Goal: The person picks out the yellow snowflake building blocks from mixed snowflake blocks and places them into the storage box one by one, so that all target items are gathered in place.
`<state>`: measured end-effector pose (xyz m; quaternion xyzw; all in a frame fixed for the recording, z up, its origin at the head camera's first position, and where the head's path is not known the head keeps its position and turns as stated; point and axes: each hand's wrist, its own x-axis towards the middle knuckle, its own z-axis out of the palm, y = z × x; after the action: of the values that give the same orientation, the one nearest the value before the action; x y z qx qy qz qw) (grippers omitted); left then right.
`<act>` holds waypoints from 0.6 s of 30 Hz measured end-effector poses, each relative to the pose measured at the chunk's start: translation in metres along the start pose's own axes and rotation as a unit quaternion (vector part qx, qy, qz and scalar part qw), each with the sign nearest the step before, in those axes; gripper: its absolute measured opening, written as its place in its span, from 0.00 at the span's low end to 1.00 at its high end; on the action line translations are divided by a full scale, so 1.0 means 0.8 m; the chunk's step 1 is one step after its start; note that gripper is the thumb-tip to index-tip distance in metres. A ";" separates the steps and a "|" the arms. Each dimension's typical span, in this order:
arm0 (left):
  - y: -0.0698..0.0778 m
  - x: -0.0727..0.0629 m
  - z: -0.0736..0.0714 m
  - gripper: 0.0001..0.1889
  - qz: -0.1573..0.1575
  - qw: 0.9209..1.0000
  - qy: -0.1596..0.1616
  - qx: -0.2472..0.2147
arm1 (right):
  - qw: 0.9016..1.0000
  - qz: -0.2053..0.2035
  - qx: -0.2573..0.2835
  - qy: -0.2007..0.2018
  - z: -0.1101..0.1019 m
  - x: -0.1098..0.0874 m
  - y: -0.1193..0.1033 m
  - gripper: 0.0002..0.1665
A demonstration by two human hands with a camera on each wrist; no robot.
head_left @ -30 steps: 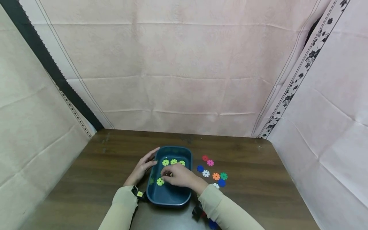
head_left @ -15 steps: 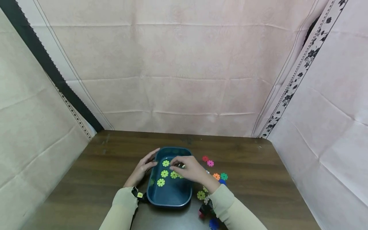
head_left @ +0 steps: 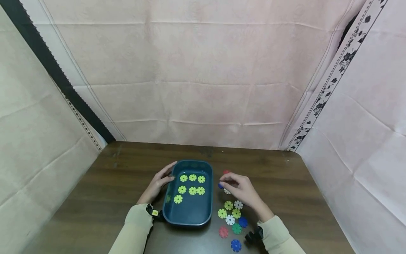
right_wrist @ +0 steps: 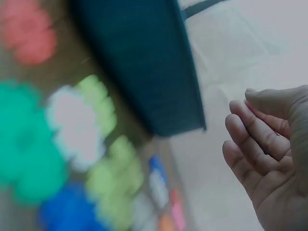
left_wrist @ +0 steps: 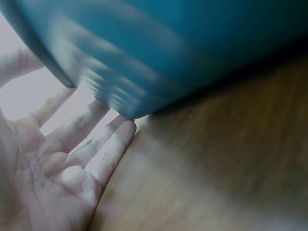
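A dark blue tray (head_left: pixel 190 214) lies on the table, holding several yellow-green flower-shaped discs (head_left: pixel 192 191) laid in rows. My left hand (head_left: pixel 159 181) rests along the tray's left side with fingers extended. In the left wrist view, its fingertips (left_wrist: pixel 126 129) touch the outer wall near the bottom. My right hand (head_left: pixel 242 188) is to the right of the tray, over loose discs, partly covering them. The right wrist view shows its fingers (right_wrist: pixel 250 122) loosely bent, thumb near the index finger, with nothing visible between them.
Loose discs lie right of the tray: yellow-green (head_left: pixel 228 205), white (head_left: pixel 229 220), blue (head_left: pixel 236 245), green (head_left: pixel 236 228) and red (head_left: pixel 223 232). A red disc (head_left: pixel 226 171) shows beyond the right hand. Pale cloth (head_left: pixel 203 74) hangs behind the wooden table (head_left: pixel 136 158).
My right hand has left the tray and moved right over the loose discs. The middle row of yellow-green discs in the tray is now fully visible. My left hand stays at the tray.
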<state>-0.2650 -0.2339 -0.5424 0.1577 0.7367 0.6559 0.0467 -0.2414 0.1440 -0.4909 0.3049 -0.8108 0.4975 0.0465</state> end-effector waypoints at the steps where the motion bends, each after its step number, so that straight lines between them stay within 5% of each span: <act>1: 0.000 0.001 0.001 0.29 -0.001 1.000 0.001 0.000 | 1.000 0.002 -0.002 -0.002 -0.003 -0.008 0.007 0.10; 9: 0.002 0.000 0.003 0.29 0.000 1.000 0.003 0.007 | 1.000 -0.001 -0.021 -0.005 -0.014 -0.064 0.062 0.09; 18: 0.000 0.001 0.002 0.30 0.012 1.000 -0.003 0.011 | 0.993 -0.067 -0.093 -0.030 -0.016 -0.072 0.080 0.14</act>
<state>-0.2656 -0.2322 -0.5423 0.1688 0.7419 0.6477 0.0394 -0.2325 0.2012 -0.5561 0.3679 -0.8324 0.4060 0.0834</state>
